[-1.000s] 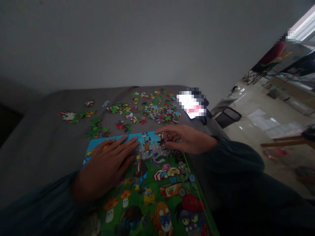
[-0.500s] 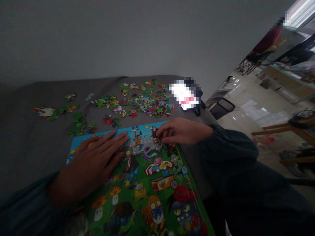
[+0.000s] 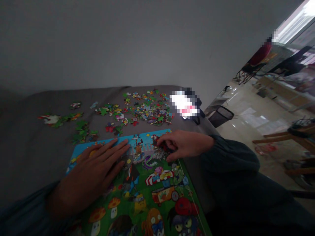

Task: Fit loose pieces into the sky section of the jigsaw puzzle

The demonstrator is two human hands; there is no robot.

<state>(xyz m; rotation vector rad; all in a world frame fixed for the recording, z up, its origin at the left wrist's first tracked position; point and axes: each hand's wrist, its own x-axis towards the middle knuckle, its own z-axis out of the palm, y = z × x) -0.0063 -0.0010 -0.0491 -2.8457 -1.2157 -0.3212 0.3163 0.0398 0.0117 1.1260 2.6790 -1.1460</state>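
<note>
Jigsaw puzzle (image 3: 159,183) mostly assembled on near side; loose pieces (image 3: 147,109) remain heaped far on grey cloth (image 3: 36,147). Left hand (image 3: 90,173) flat, grip wide; right hand (image 3: 185,146) narrow at far edge, hold unclear.

Head-worn camera, facing forward and down
It looks from close above the left hand (image 3: 88,173), right hand (image 3: 187,146) and jigsaw puzzle (image 3: 157,183), toward the grey wall (image 3: 123,46) beyond.

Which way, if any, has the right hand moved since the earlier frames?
Yes, slightly: the right hand opened, thumb dropping further below the blue top edge of the jigsaw puzzle.
</note>
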